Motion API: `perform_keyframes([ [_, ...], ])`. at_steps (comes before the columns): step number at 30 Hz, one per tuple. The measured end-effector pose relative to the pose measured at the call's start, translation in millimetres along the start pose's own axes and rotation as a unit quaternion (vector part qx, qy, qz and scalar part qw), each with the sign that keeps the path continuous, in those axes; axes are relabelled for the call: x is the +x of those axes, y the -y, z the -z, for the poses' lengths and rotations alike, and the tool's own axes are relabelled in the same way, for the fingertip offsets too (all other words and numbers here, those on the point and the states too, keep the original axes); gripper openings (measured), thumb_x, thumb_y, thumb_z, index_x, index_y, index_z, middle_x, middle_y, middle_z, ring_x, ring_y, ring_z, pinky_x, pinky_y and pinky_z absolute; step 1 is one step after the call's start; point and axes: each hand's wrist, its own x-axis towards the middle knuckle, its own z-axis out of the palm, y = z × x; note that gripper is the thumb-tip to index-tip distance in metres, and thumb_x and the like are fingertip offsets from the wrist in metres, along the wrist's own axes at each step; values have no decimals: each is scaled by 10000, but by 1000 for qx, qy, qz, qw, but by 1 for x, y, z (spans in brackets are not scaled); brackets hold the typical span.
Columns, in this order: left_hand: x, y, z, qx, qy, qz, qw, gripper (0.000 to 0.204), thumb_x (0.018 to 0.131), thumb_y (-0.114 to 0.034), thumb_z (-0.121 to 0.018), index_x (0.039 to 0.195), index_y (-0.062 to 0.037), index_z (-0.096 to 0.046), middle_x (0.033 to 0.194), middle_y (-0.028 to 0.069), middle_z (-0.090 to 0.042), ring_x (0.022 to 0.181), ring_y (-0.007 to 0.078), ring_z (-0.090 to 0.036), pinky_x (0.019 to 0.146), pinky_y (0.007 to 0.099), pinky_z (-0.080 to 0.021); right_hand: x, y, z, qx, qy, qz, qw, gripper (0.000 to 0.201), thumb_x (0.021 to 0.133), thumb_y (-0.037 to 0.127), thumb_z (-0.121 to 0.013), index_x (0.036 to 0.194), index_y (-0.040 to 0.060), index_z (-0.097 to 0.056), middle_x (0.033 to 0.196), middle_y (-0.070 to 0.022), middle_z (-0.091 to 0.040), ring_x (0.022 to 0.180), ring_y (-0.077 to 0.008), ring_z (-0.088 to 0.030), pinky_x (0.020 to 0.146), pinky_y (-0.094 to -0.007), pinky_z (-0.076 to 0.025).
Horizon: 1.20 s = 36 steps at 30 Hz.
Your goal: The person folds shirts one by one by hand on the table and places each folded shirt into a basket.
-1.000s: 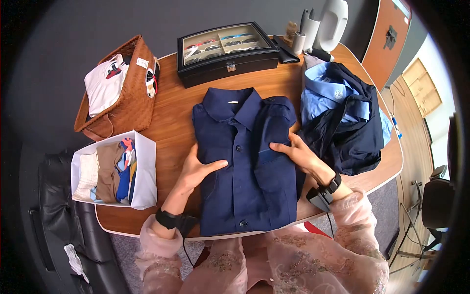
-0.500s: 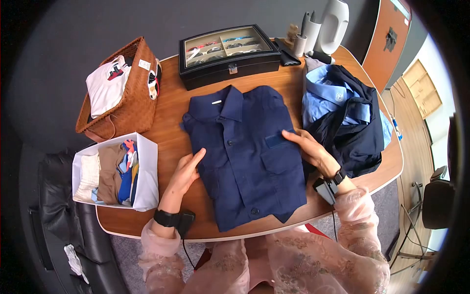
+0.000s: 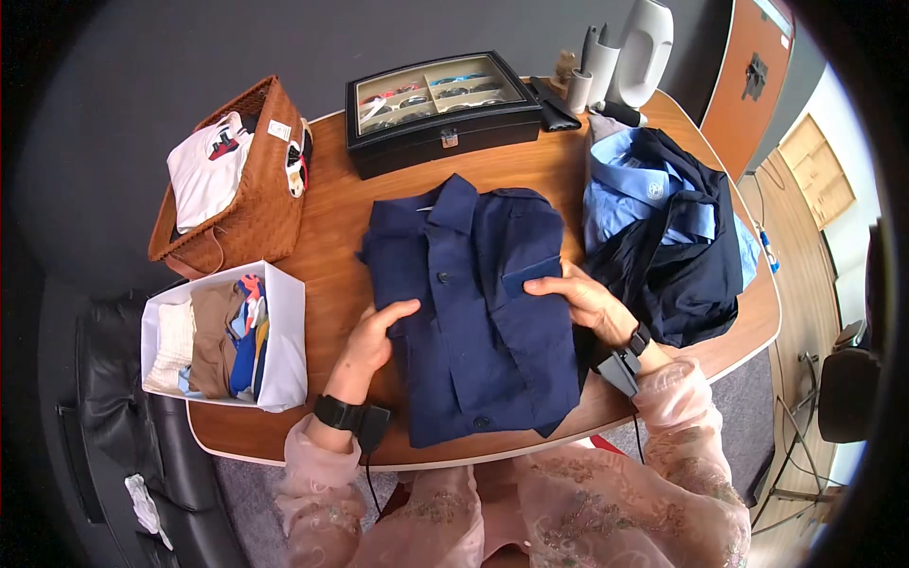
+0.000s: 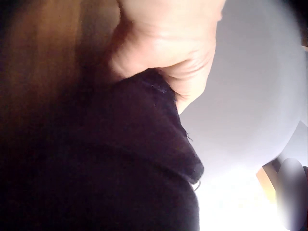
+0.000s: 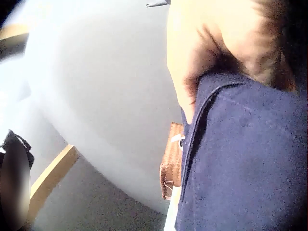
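A folded navy button-up shirt (image 3: 454, 331) is held over the front middle of the table, its collar toward the back. My left hand (image 3: 371, 339) grips its left side, thumb on top and fingers hidden beneath. On the opposite side my right hand (image 3: 589, 298) holds the shirt near a chest patch, thumb lying over the front. The left wrist view shows dark cloth (image 4: 120, 144) bunched under the left hand (image 4: 168, 43). In the right wrist view, the folded edge of the navy cloth (image 5: 245, 154) runs into the grip of the right hand (image 5: 226, 43).
A pile of light blue and black garments (image 3: 663, 237) lies at the right. On the left stand a woven basket (image 3: 275, 189) with a white shirt and a white bin (image 3: 284, 341) of folded clothes. A black glasses case (image 3: 454, 140) sits at the back of the wooden table (image 3: 331, 227).
The shirt first tilted and turned between both hands, its right front spreading out, then straightened again with the right side folding inward. Both hands kept hold at its sides.
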Motion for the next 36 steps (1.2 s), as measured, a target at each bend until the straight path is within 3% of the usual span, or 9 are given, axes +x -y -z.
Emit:
perform_keyframes([
  [7, -13, -17, 7, -60, 65, -34, 995, 400, 816, -116, -624, 1175, 19, -514, 1118, 104, -573, 1024, 232, -559, 877, 346, -454, 1, 15, 1, 4, 102, 89, 991, 569, 719, 9, -709, 1222, -18, -444, 1085, -105, -598, 980, -200, -594, 883, -322, -470],
  [9, -11, -11, 4, 23, -69, 15, 997, 447, 831, -202, -651, 1187, 25, -504, 1150, 95, -557, 1056, 208, -537, 889, 324, -438, 12, 8, 3, -43, 49, 39, 997, 542, 725, 30, -714, 1205, -18, -467, 1076, -104, -604, 975, -197, -596, 875, -314, -473],
  [11, -14, -12, 4, 18, -44, 26, 998, 490, 824, -250, -674, 1191, 25, -500, 1169, 85, -545, 1075, 178, -520, 895, 301, -424, 22, -1, 7, -57, 34, 33, 997, 477, 751, 102, -714, 1163, -27, -510, 1045, -118, -616, 948, -202, -606, 845, -310, -487],
  [13, -16, -11, 5, 9, -101, 49, 994, 474, 812, -211, -685, 1187, 18, -506, 1155, 80, -552, 1056, 164, -529, 886, 295, -428, 27, -7, 16, -53, -30, -49, 997, 441, 768, 201, -717, 1101, -42, -559, 1020, -138, -625, 905, -204, -621, 806, -309, -504],
  [16, -5, -2, 20, 71, -32, 36, 996, 493, 787, -169, -704, 1193, 19, -497, 1158, 81, -547, 1049, 166, -533, 879, 294, -434, 25, -4, 9, -61, -37, -50, 996, 471, 764, 278, -727, 1064, -54, -581, 1005, -155, -630, 875, -210, -629, 778, -311, -515],
  [20, -4, -3, 13, 79, -33, 19, 996, 537, 791, -131, -683, 1246, 21, -444, 1170, 95, -542, 1049, 193, -532, 896, 309, -429, 30, 0, 6, -48, -58, -76, 994, 471, 763, 288, -731, 1048, -59, -588, 1001, -152, -635, 876, -202, -630, 784, -305, -512],
  [26, -17, -22, 9, 0, -36, -74, 997, 484, 760, -56, -687, 1201, 10, -499, 1102, 77, -579, 1018, 173, -553, 898, 294, -426, 22, 14, -5, 41, 56, 54, 996, 295, 828, 169, -661, 1067, 7, -600, 1000, -80, -650, 895, -173, -632, 818, -292, -508],
  [30, -35, -58, -7, 15, 7, -154, 988, 498, 749, -36, -674, 1209, 15, -493, 1127, 82, -572, 1023, 180, -551, 898, 308, -428, 13, 36, -10, -13, 103, 154, 983, 496, 800, 141, -686, 1230, 18, -471, 1147, -74, -579, 1019, -171, -574, 897, -310, -459],
  [36, -22, -122, -20, 108, 17, -295, 949, 436, 739, -62, -688, 1137, 39, -540, 1066, 87, -596, 971, 172, -567, 860, 293, -434, 24, 97, -34, -181, 38, 310, 932, 658, 711, 226, -778, 1249, 27, -457, 1159, -61, -558, 1076, -180, -521, 962, -324, -396],
])
